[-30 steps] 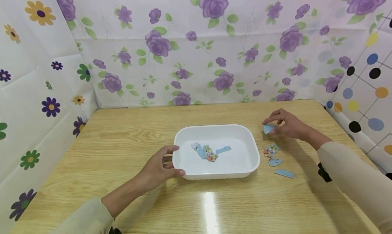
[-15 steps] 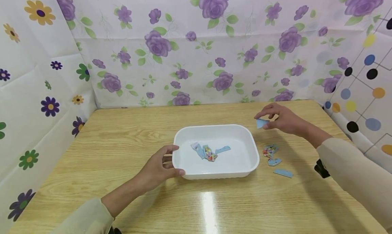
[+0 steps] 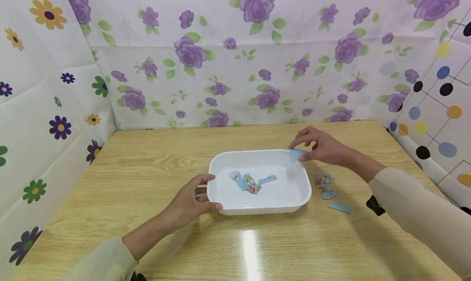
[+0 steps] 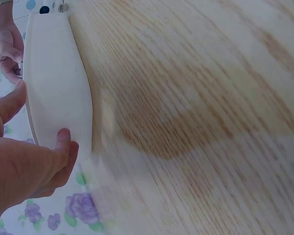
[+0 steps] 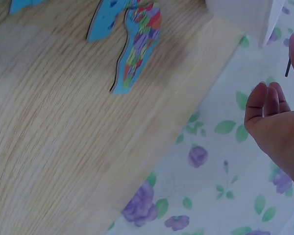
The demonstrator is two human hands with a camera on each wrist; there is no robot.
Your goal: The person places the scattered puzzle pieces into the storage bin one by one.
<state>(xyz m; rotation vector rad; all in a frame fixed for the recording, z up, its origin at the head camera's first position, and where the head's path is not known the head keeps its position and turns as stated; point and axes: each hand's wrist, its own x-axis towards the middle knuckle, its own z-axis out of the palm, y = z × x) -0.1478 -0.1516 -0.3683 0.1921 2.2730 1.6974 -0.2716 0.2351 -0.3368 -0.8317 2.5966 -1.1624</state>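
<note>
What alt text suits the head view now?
A person's right hand pinches a light-blue piece at the far-right corner of a white tray with flat pieces inside, while the left hand holds its left end. More pieces lie to the right on the wooden table.

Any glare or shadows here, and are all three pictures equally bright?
Head view: bright glare on the table in front of the white tray, soft shadow near the right sleeve; left wrist view: duller, with a darker patch on the table, probably shadow; right wrist view: dim and bluish.
</note>
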